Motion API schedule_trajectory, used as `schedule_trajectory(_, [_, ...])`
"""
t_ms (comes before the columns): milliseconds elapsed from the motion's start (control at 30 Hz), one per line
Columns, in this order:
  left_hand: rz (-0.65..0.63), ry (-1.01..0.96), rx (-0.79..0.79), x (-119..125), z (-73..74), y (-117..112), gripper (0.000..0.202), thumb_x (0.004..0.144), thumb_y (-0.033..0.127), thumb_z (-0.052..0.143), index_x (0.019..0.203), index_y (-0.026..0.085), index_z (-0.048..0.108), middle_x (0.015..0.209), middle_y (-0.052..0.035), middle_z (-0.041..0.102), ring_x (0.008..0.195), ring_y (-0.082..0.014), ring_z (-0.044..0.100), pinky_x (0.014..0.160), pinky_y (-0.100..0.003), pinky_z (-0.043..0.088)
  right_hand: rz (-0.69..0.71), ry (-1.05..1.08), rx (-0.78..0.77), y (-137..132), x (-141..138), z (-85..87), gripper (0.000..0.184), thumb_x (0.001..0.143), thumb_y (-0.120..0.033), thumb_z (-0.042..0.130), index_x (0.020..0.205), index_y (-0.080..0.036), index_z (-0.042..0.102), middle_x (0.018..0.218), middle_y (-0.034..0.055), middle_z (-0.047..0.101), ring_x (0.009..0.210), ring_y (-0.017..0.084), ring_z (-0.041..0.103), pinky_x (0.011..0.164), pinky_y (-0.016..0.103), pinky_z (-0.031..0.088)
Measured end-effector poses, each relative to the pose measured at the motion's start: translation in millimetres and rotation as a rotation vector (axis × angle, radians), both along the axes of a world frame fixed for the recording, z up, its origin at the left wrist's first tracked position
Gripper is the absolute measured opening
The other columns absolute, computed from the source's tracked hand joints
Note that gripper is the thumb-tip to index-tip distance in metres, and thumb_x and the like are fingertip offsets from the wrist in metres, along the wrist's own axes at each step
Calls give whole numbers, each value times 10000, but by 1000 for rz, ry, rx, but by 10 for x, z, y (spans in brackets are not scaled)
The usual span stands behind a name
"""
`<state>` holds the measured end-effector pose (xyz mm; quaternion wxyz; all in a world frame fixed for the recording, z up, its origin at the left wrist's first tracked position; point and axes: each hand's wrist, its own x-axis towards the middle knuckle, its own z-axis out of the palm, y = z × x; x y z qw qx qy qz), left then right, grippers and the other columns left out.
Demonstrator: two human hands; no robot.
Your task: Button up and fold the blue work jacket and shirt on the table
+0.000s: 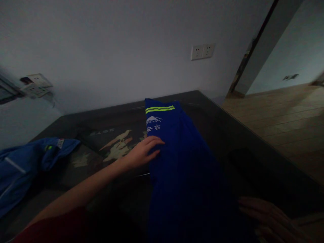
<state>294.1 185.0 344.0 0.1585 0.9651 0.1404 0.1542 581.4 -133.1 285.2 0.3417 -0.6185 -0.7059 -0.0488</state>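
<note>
A dark blue garment with two yellow-green stripes and white lettering lies folded lengthwise on a dark glass-topped table. My left hand rests flat on the garment's left edge, fingers stretched out together. My right hand lies in shadow at the bottom right, beside the garment's near right edge, with its fingers extended and holding nothing that I can see.
A second blue garment lies crumpled at the table's left end. A printed picture shows under the glass. Wall sockets sit on the white wall behind. Wooden floor stretches to the right, past the table edge.
</note>
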Motion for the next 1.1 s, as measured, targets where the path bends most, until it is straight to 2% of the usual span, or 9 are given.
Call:
schedule_trajectory(67, [-153,142,81,-383,-89,-354,438,902,202,477,1333,267,442,1320,-89,508,1228,-218,471,1046,-381,394,-38,34,35,254,-101,223,236,909,-314,486,956,-219,697,992,54,699,891,166,677,780,247,570])
schedule_trajectory(133, [-258,260,177,-622,-196,-618,537,897,150,462,1390,341,370,1431,-75,420,1309,-244,401,1104,-452,313,46,18,18,505,-297,382,206,906,-259,496,943,-210,693,1002,60,690,936,166,660,818,273,556])
schedule_trajectory(267, [-221,300,275,-707,-352,-838,596,920,124,414,1440,375,262,1546,-60,225,1417,-261,217,1151,-520,174,313,-144,-277,694,-771,372,334,871,-371,574,1183,-263,619,1206,64,630,1110,201,591,922,366,510])
schedule_trajectory(333, [-221,265,271,-640,-411,-838,598,921,150,430,1453,344,237,1553,-64,204,1429,-251,176,1164,-510,138,423,-234,-412,607,-953,239,631,768,-479,669,1341,-286,489,1359,88,524,1237,269,497,988,456,456])
schedule_trajectory(400, [-239,216,240,-565,-477,-803,639,918,198,456,1480,269,163,1537,-96,246,1427,-239,188,1175,-492,113,433,-302,-484,466,-1056,73,789,731,-421,714,1426,-297,360,1457,99,405,1326,313,384,1037,523,387])
schedule_trajectory(500, [-261,172,168,-499,-582,-716,721,920,238,459,1492,165,27,1483,-136,356,1379,-200,319,1182,-436,160,373,-357,-480,285,-1057,-144,725,804,-125,580,1454,-280,299,1481,75,364,1370,266,318,1078,489,351])
schedule_trajectory(600, [-292,171,144,-513,-652,-599,623,941,229,415,1483,182,110,1434,-114,441,1307,-176,436,1150,-386,275,392,-377,-447,216,-966,-236,691,820,-53,487,1456,-249,298,1455,61,405,1367,228,324,1087,451,358])
schedule_trajectory(767, [-363,139,142,-656,-661,-416,424,965,155,325,1370,239,419,1359,-70,534,1265,-166,489,1094,-370,378,475,-371,-388,234,-875,-199,636,862,-133,513,1447,-275,310,1417,44,457,1361,222,324,1094,442,355])
schedule_trajectory(1100, [-391,149,114,-1174,-532,-520,387,960,157,360,1313,221,504,1310,-78,575,1241,-180,514,1085,-378,402,603,-392,-372,240,-1105,31,551,907,-204,489,1431,-292,343,1381,33,490,1334,224,350,1055,424,411])
